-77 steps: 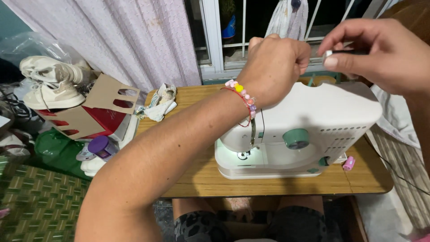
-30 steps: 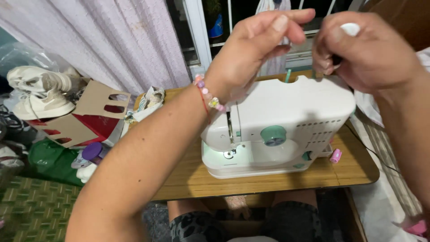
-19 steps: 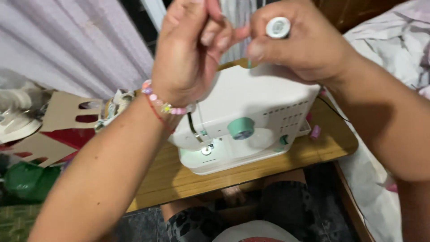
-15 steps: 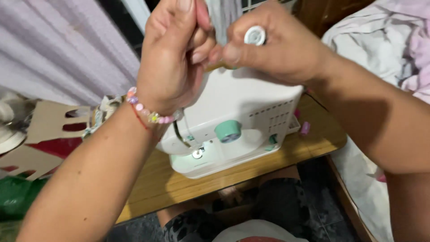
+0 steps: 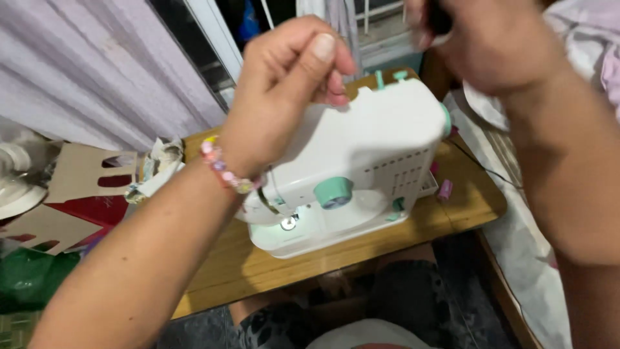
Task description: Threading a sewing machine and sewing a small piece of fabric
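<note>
Left hand [image 5: 284,97] pinches fingertips together over a sewing machine [image 5: 352,168]; right hand [image 5: 491,45] grips something dark, blurred. Keeping any thread taut likely helps.

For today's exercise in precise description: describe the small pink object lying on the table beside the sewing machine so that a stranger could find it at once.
Start at the wooden table and find the white sewing machine with its mint-green dial. Just past the machine's right end, on the bare wood near the table's right edge, lies a small pink spool. It is the only pink item on that side, apart from the machine.
</note>
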